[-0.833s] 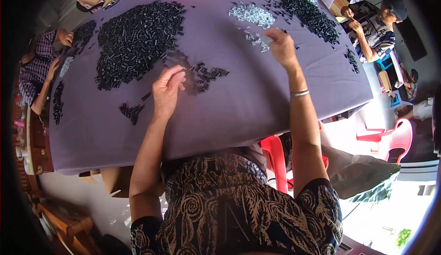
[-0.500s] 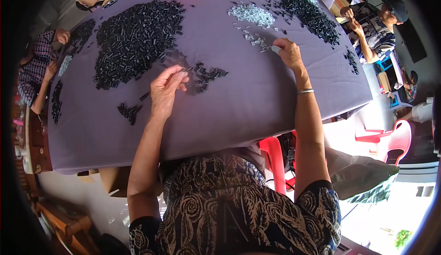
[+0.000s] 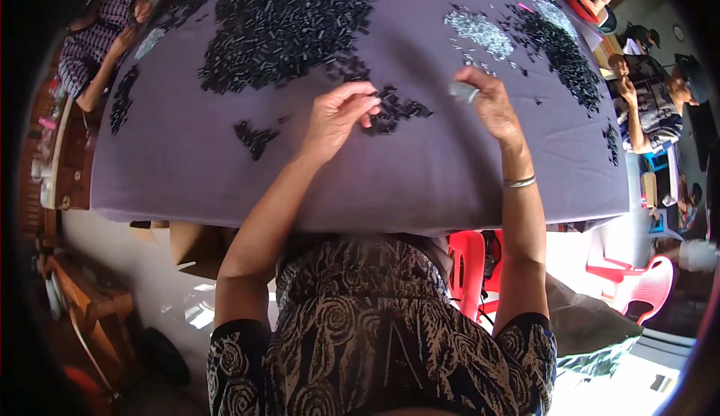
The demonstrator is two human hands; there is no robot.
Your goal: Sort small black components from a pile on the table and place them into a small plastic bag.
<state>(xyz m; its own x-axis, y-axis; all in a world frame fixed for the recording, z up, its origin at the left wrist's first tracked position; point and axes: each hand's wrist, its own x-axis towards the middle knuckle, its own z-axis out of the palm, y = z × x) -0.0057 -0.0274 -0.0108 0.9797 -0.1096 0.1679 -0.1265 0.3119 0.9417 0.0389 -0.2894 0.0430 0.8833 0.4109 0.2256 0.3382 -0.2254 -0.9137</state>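
My left hand (image 3: 341, 120) hovers at the near-left side of a small heap of black cylindrical pieces (image 3: 405, 107). Its thumb and fingertips are pinched together, and whatever lies between them is too small to make out. To the right, my right hand (image 3: 496, 108) is closed on a small pale translucent piece (image 3: 463, 91), blurred by motion, that sticks out past the thumb. Beyond that hand lies a pile of clear small pieces (image 3: 480, 32). A few black pieces (image 3: 255, 138) sit apart on the cloth, left of my left hand.
A purple cloth (image 3: 420, 183) covers the table. A large black heap (image 3: 289, 30) spreads at the far left, another black pile (image 3: 570, 67) at the right. People sit at the left and right sides. Red chairs (image 3: 469, 273) stand below the near edge.
The head view has shifted, moving the table's contents rightward. Relative to the piles, my right hand has come left, nearer my left hand. The left hand stays pinched beside the small black heap.
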